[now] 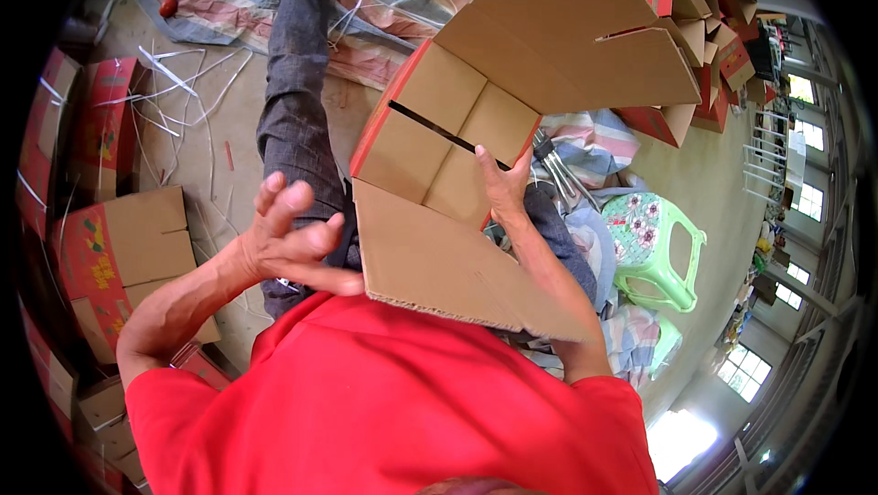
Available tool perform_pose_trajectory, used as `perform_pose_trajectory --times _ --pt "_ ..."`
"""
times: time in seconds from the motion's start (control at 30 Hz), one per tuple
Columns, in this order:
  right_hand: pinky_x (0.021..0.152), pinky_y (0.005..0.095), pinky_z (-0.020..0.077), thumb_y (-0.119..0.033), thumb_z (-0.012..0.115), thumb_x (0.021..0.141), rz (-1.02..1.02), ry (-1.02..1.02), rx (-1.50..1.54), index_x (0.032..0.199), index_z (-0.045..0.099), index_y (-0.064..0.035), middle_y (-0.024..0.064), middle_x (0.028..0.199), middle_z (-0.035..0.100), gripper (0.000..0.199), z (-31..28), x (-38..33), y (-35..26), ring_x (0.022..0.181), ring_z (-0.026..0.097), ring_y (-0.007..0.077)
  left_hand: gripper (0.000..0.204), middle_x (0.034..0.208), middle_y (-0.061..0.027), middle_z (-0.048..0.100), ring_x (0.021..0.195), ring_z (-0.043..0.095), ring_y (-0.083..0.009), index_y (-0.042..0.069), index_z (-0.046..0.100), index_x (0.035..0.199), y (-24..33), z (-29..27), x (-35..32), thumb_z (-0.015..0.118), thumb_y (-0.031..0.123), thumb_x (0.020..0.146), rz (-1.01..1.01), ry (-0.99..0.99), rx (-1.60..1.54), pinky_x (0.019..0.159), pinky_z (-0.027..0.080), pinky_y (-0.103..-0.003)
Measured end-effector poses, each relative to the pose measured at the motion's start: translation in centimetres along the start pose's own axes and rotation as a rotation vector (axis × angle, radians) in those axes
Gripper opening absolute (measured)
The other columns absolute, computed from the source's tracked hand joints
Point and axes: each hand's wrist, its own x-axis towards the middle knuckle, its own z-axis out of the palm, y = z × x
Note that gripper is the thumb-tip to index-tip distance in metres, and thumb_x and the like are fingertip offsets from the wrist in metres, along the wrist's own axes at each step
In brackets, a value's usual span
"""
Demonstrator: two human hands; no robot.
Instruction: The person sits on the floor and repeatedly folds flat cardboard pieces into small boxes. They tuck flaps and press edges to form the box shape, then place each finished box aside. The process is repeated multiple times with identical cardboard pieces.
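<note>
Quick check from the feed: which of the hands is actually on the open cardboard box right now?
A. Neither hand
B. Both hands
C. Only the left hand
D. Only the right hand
D. The right hand presses on the folded bottom panels of the cardboard box, while the left hand is spread open, off the box's side.

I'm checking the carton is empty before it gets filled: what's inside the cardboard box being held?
Nothing shows inside the cardboard box: only its folded brown bottom panels with a dark slit between them. The right hand presses there; the left hand is open beside it. The near flap hides the lower inside edge.
</note>
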Motion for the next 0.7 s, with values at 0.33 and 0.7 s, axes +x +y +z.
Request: perform_pose_trajectory --times 0.33,0.7 --pt "0.102 0.0368 0.0508 -0.008 0.076 0.092 0.012 0.035 0.005 0.152 0.037 -0.0040 0.0105 0.137 0.055 0.072 -0.5 0.2 -1.1 0.124 0.057 0.0212 0.073 0.172 0.0068 0.032 0.161 0.025 -0.0240 0.027 0.047 0.159 -7.5 5.7 11.4 0.064 0.029 0.087 0.249 -0.159 0.282 0.132 0.009 -0.059" --pt "0.103 0.0377 0.0503 -0.010 0.075 0.093 0.041 0.028 0.068 0.152 0.038 -0.0043 0.0112 0.138 0.055 0.070 1.0 0.9 0.0 0.124 0.057 0.0220 0.055 0.157 -0.0152 0.052 0.150 0.042 -0.0450 0.017 0.061 0.143 -11.7 10.5 16.6 0.067 0.023 0.089 0.384 -0.118 -0.127 0.125 0.028 -0.064"
